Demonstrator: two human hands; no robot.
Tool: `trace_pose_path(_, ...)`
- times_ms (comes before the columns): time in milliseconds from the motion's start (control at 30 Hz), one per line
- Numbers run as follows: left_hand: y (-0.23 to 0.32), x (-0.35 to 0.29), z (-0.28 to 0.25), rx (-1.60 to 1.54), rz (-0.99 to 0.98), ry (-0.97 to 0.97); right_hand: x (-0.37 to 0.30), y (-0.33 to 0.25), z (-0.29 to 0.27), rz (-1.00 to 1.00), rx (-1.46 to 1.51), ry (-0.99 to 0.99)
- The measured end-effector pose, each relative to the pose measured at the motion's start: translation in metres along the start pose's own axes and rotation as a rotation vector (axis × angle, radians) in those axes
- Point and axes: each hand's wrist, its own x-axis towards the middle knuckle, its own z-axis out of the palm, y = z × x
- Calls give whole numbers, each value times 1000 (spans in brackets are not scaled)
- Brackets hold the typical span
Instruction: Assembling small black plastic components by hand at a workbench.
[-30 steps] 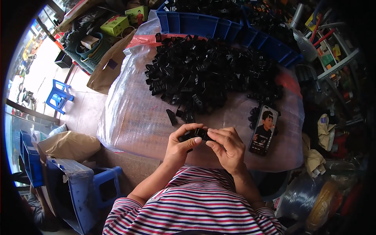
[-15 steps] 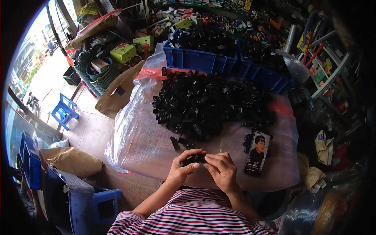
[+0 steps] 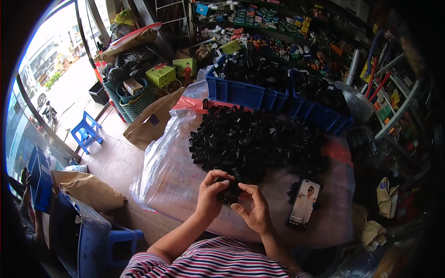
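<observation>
Where hands point(image 3: 234, 204) meet, black part point(image 3: 228, 193).

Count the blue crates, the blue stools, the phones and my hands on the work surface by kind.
Blue crates: 2
Blue stools: 2
Phones: 1
Hands: 2, left hand, right hand
Total: 7

the small black part point(image 3: 228, 192) between the left hand point(image 3: 209, 197) and right hand point(image 3: 252, 211) was mostly covered by the fingers, so its shape could not be told. the single pieces in the black pile point(image 3: 252, 143) at 12 o'clock ran together. the phone point(image 3: 303, 204) at 3 o'clock showed a tiny picture. shelf goods point(image 3: 259, 18) far at 12 were too small. the blue stool point(image 3: 99, 245) at 8 o'clock was cut by the lower edge.
</observation>
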Motion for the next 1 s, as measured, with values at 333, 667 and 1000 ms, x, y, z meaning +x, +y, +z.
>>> trace_pose_path(333, 158, 371, 7, 720, 519, -83, 13, 9, -35, 7, -284, 168)
trace_pose_path(667, 111, 464, -2, 1080, 519, -77, 22, 0, -43, 2, -304, 166)
trace_pose_path(1000, 127, 470, 4, 1477, 510, 6, 17, 11, -34, 36, -350, 115)
